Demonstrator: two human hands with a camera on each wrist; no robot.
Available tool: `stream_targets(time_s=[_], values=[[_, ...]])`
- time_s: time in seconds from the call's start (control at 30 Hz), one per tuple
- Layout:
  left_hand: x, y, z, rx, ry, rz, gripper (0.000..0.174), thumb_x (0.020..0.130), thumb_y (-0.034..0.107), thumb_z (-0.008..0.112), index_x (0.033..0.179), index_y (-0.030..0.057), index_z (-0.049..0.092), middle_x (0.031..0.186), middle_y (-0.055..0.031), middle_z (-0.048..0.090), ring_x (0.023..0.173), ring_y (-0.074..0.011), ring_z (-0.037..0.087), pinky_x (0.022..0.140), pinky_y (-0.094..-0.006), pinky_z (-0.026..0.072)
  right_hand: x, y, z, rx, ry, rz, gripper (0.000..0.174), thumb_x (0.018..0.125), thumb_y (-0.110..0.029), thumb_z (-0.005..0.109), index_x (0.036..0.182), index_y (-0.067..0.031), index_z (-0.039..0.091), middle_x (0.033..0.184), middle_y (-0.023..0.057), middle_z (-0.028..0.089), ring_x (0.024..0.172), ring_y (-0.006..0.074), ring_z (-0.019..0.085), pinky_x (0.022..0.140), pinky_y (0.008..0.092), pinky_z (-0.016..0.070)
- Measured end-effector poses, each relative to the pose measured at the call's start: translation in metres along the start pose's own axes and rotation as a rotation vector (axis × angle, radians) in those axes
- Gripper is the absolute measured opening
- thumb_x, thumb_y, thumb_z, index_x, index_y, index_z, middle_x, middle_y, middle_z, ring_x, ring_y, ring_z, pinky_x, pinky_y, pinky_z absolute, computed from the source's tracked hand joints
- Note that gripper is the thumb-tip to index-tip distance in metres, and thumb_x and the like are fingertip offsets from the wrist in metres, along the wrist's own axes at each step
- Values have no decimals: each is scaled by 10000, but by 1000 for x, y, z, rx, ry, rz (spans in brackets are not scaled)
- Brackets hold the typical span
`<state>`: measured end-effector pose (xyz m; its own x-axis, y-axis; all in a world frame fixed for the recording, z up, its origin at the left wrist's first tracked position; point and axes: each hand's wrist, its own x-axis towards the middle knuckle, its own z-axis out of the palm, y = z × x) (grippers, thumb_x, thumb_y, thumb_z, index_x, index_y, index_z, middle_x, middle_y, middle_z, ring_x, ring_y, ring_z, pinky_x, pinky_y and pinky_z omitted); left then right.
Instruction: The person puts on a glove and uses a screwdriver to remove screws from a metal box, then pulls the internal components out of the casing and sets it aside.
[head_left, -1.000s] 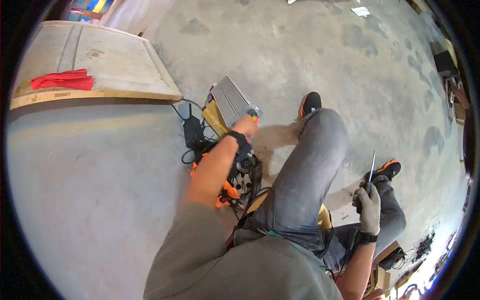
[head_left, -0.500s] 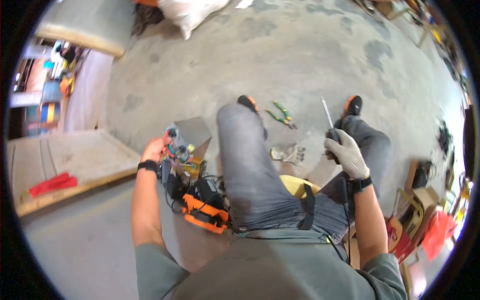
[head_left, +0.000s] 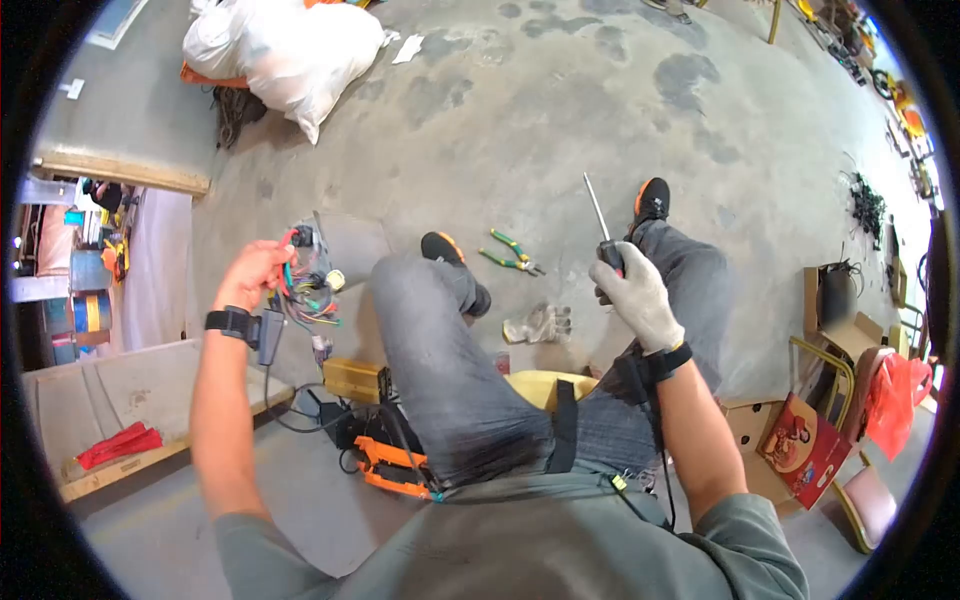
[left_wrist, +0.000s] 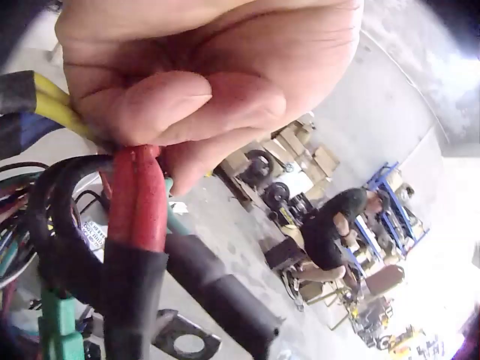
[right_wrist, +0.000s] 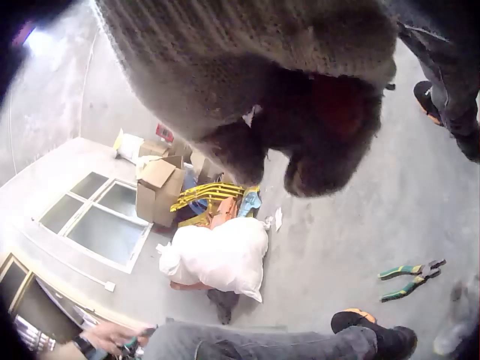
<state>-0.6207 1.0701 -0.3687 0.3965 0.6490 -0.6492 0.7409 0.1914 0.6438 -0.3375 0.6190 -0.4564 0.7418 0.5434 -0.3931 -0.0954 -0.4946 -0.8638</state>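
My bare left hand (head_left: 258, 272) pinches a red cable (left_wrist: 139, 202) in a bundle of coloured wires (head_left: 318, 300). In the left wrist view the red cable has a black sleeve, with a green connector (left_wrist: 61, 330) and a metal ring terminal (left_wrist: 187, 343) near it. Beside the bundle in the head view is a grey flat-sided metal box (head_left: 355, 240). My gloved right hand (head_left: 640, 295) grips a screwdriver (head_left: 597, 208) by its dark handle, the shaft pointing up and away. Green-handled pliers (head_left: 513, 252) and a loose work glove (head_left: 540, 324) lie on the floor between my feet.
By my left leg are a gold box (head_left: 355, 380) and an orange-framed tool (head_left: 390, 467). A panel (head_left: 55, 405) with a red cloth (head_left: 118, 445) stands at the left. White sacks (head_left: 300, 60) lie ahead; cardboard boxes (head_left: 850, 330) are at the right. A person (left_wrist: 337, 232) crouches in the background.
My left hand has gone from the finned metal box beside the gold one to holding its wires, farther out to the left. The head view has turned left. The right hand keeps the screwdriver.
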Motion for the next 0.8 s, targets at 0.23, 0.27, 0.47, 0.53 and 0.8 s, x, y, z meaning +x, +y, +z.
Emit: stream_targets(time_s=[0.23,0.27,0.47,0.53,0.8], values=[[-24,135,57,360,-83,232,158,938,177,641,862,41,664,658,24,588,462,-77,441,435,-246,325,-2,5,-4,-162,366,-294,326,844,-198,655,1117,-32,586,898,186,638,815,363,643,705,430,536],[-27,152,74,325,-100,256,158,948,170,636,860,41,659,673,17,606,501,-92,513,467,-250,400,-6,-4,-13,-114,352,-404,285,826,-174,658,1066,-43,577,863,178,612,777,372,629,688,445,531],[62,181,118,442,-275,364,170,881,27,599,715,22,632,598,-6,581,462,-91,527,401,-267,379,-19,3,-14,74,332,-137,396,860,-187,621,1217,-33,541,1094,224,618,1020,403,621,867,461,503],[64,186,163,493,-226,333,193,884,105,648,707,35,618,525,3,500,381,-92,427,348,-279,283,-25,-4,-22,93,330,-87,394,873,-190,604,1225,-34,519,1126,230,610,1047,414,609,900,471,489],[123,138,314,301,-484,153,185,925,151,662,793,26,633,592,-12,554,408,-90,432,375,-267,335,-21,-3,-35,72,226,82,479,883,-232,602,1294,-25,467,1157,241,597,1095,427,595,918,492,478]])
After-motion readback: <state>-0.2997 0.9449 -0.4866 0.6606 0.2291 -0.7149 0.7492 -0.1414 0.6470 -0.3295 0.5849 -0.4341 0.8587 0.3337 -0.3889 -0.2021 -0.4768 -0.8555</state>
